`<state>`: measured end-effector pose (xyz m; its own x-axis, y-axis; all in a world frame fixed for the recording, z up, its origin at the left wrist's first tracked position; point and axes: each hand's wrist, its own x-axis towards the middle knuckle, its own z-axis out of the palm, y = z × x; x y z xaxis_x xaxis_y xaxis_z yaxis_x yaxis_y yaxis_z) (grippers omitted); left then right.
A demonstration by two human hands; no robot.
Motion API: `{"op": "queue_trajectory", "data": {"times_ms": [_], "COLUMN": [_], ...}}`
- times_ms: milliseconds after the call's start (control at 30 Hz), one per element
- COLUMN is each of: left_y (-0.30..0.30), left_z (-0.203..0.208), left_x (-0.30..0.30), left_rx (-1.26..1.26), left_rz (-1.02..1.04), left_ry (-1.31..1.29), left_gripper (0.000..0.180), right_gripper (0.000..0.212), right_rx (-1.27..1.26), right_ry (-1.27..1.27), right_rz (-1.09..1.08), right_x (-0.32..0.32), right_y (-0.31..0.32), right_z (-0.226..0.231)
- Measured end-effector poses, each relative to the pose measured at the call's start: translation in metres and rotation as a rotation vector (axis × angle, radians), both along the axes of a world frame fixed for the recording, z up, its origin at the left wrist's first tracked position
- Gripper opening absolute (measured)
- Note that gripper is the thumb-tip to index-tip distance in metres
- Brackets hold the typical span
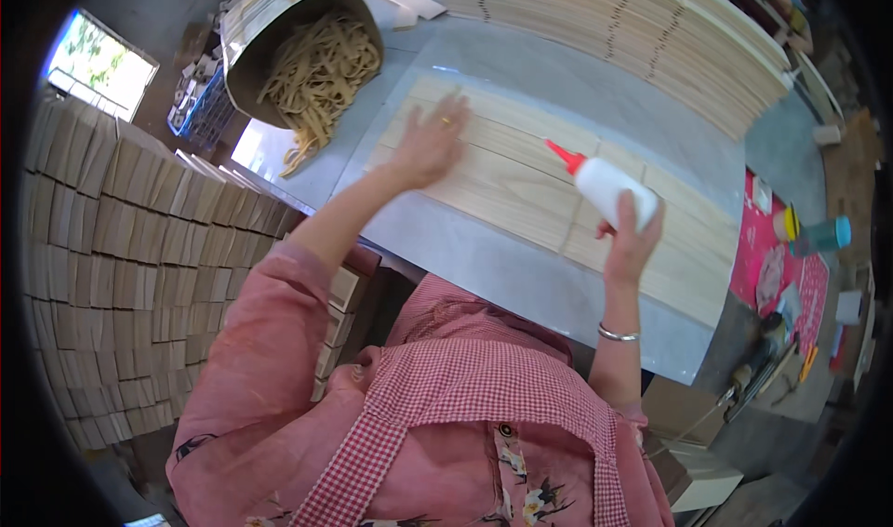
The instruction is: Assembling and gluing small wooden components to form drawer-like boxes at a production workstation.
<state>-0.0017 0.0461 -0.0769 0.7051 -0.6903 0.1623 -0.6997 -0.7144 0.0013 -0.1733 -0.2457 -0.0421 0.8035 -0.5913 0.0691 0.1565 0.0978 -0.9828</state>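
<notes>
Several pale thin wooden slats (507, 187) lie side by side on a grey table (474, 257). My left hand (430, 141) rests flat on the slats near their left end, fingers spread. In my right hand (633, 239) is a white glue bottle with a red nozzle (605, 187), held over the middle of the slats, nozzle pointing up and to the left. A silver bangle sits on my right wrist.
A metal bin of tan rubber bands (312, 57) stands at the table's far left. Stacks of wooden slats (651, 34) lie at the back. Piled wooden pieces (121, 248) fill the left. A red mat with small bottles (800, 239) is at the right.
</notes>
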Motion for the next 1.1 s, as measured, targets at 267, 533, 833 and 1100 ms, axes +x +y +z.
{"op": "queue_trajectory", "data": {"times_ms": [267,533,833,1100], "left_y": [0.081,0.072,0.072,0.077], "left_z": [-0.022,-0.036,-0.036,-0.05], "left_x": [0.066,0.065,0.062,0.066], "left_rx": [0.021,-0.115,-0.179,-0.243], "left_rz": [0.16,0.176,0.204,0.182], "left_ry": [0.061,0.127,0.15,0.076], "left_gripper": [0.053,0.051,0.049,0.046], "right_gripper": [0.05,0.054,0.049,0.045], "right_rx": [-0.099,-0.445,-0.544,-0.592], "right_ry": [0.195,0.292,0.296,0.254], "right_rz": [0.099,-0.053,-0.063,0.072], "right_x": [0.134,0.189,0.135,0.06], "right_y": [0.113,0.138,0.162,0.188], "right_z": [-0.022,-0.047,-0.043,-0.032]}}
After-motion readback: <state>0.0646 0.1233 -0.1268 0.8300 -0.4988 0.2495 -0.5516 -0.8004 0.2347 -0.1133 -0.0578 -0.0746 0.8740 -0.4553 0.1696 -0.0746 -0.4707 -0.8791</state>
